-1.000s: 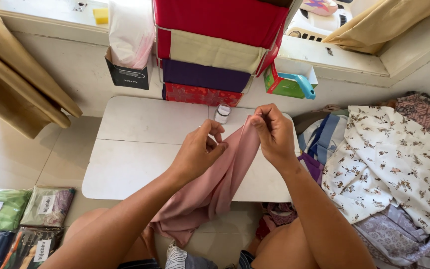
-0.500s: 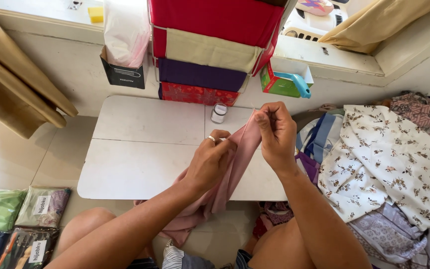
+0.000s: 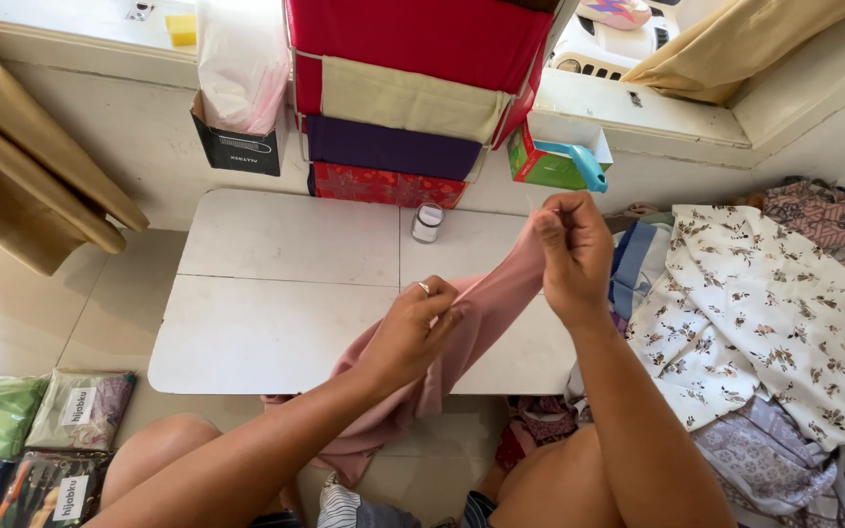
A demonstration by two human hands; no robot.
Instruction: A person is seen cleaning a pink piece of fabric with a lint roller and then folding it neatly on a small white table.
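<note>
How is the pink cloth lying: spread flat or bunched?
Bunched: the pink cloth is pulled into a narrow band between both hands, its rest hanging crumpled off the table.

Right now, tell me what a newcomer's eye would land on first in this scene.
First, the pink cloth stretched over the middle of the white table, pinched at its upper end by the right hand and gripped lower down by the left hand. Next, the stack of red, beige and purple fabric against the wall behind the table, and the floral white cloth heaped at right.
</note>
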